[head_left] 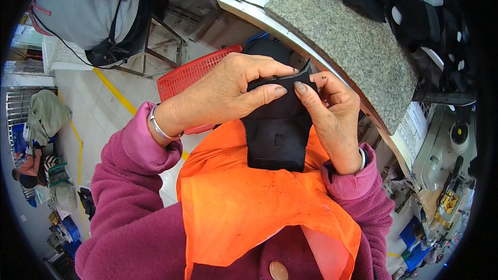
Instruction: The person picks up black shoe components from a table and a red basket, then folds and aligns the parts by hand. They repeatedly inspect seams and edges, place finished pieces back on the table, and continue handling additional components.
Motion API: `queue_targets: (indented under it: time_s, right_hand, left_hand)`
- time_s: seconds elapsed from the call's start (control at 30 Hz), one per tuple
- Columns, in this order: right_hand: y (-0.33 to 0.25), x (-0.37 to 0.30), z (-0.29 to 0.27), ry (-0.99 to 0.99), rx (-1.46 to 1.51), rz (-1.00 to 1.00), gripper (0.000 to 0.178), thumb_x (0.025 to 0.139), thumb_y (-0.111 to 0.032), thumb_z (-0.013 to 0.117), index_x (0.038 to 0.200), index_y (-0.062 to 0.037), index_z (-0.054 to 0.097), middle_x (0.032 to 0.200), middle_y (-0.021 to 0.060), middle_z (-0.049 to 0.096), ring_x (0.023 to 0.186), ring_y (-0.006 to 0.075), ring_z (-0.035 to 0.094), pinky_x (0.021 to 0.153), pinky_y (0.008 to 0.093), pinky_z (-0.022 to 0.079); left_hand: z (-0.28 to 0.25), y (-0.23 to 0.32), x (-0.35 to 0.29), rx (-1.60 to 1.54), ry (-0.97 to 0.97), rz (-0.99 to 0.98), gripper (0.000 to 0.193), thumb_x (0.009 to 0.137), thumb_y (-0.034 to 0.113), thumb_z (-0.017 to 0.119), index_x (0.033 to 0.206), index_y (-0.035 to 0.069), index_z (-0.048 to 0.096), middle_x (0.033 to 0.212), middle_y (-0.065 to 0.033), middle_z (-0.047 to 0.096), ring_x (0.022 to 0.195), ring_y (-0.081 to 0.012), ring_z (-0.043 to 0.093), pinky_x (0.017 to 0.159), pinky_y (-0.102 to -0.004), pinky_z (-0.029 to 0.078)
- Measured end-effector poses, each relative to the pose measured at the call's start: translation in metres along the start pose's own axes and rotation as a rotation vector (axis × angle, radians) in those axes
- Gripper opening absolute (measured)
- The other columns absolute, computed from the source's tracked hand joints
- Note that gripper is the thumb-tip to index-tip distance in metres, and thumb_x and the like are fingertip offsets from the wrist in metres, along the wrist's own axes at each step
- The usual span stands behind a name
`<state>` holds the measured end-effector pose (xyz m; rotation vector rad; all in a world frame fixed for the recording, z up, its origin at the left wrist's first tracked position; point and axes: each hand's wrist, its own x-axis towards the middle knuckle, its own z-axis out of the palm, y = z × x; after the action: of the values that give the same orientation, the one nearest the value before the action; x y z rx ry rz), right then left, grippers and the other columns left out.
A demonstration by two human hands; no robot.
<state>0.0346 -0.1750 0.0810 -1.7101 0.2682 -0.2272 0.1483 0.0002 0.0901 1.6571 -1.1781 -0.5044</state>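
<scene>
Coat (135,233), purple, button at 6 o'clock. Apron (249,202), orange, over the lap at 6 o'clock.

Black piece (263,151), one, at centre, lower end over the apron. Top edge raised, folded, with a raw greyish rim. Judged light, soft and bendable, moderately smooth, unlikely to break; best taken by the top edge, thumb in front, fingers behind. One small outlined mark on its face, too small to read.

Left hand (228,91), from 10 o'clock: thumb and forefinger pinching the top edge. Right hand (337,113), from 2 o'clock: thumb pressed on the front near the top corner, other fingers bent behind, partly hidden.

Basket (192,72), red, perforated, at 11 o'clock, beyond the left hand.

Tabletop (347,41), speckled grey, at 1 to 2 o'clock. Dark material (415,26), heaped, at 2 o'clock. Paper (415,129), at 3 o'clock, print illegible.

Co-worker (30,168), distant, just below 9 o'clock.
</scene>
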Motion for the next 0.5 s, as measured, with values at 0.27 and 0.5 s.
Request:
queue_targets:
  time_s: [0.27, 0.5]
  right_hand:
    - [-0.0039, 0.0013, 0.0020, 0.041, -0.036, -0.035, 0.010, 0.084, -0.007, 0.071, 0.086, -0.0009, 0.063, 0.071, -0.0036, 0.055, 0.066, 0.0035, 0.046, 0.059, 0.0206, 0.039]
    - [-0.0028, 0.0058, -0.0025, -0.038, -0.265, -0.155, 0.015, 0.081, -0.002, 0.072, 0.095, -0.0022, 0.066, 0.078, 0.0025, 0.062, 0.070, 0.0076, 0.055, 0.065, 0.0232, 0.046]
  left_hand:
    - [-0.0018, 0.0052, 0.0015, -0.026, -0.008, -0.008, 0.027, 0.090, 0.008, 0.061, 0.115, -0.003, 0.062, 0.088, -0.0108, 0.064, 0.078, -0.0181, 0.061, 0.071, -0.0285, 0.047]
    - [-0.0009, 0.0000, -0.0040, -0.088, -0.040, -0.102, 0.029, 0.088, 0.009, 0.068, 0.114, 0.000, 0.062, 0.090, -0.0035, 0.060, 0.083, -0.0116, 0.055, 0.073, -0.0237, 0.044]
